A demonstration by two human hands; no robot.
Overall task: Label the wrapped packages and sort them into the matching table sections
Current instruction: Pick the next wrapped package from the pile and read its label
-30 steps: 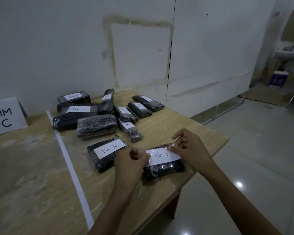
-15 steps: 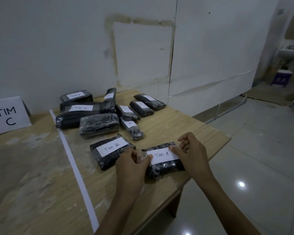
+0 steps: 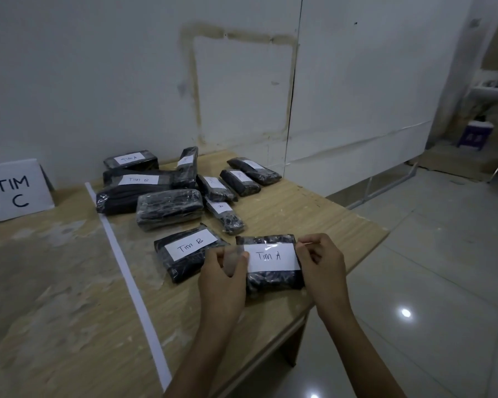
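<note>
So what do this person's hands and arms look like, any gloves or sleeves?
The left hand and right hand are bare: no gloves, rings or watch visible. Both forearms are bare too; no sleeve shows before the picture's edge.

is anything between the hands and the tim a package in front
Nothing visible. The left hand and right hand are at the ends of the Tim A package, pinching clear tape across its label. The Tim B package lies beside the left hand, not between. No Tim A section is in view.
</note>
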